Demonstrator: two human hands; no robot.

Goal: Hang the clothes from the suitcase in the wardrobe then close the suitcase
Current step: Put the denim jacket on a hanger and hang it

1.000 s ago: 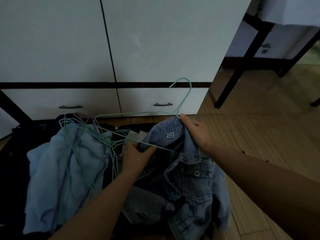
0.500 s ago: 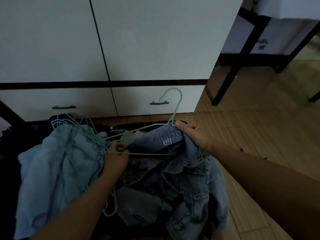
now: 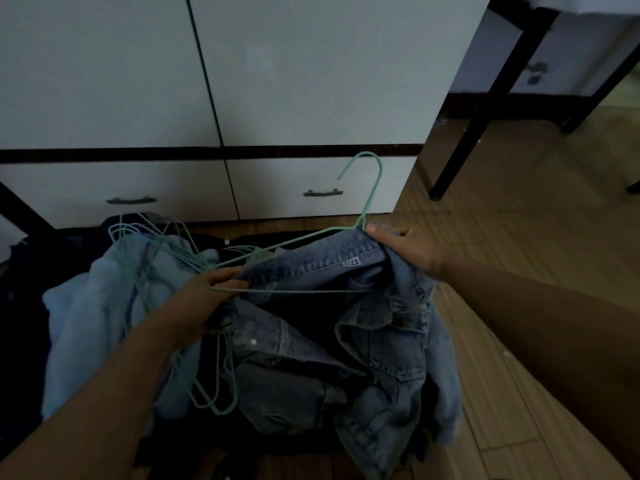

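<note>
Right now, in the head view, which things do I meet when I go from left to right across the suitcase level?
Light blue fleecy garment → bunch of spare green wire hangers → left hand → blue denim jacket → right hand → wooden plank floor.

I see a dim room: wooden floor, white wall, black table legs at right.

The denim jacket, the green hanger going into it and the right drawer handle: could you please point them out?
denim jacket (image 3: 349, 252), head view, collar.
green hanger (image 3: 375, 188), head view, hook stem.
right drawer handle (image 3: 322, 192), head view, bar's middle.
</note>
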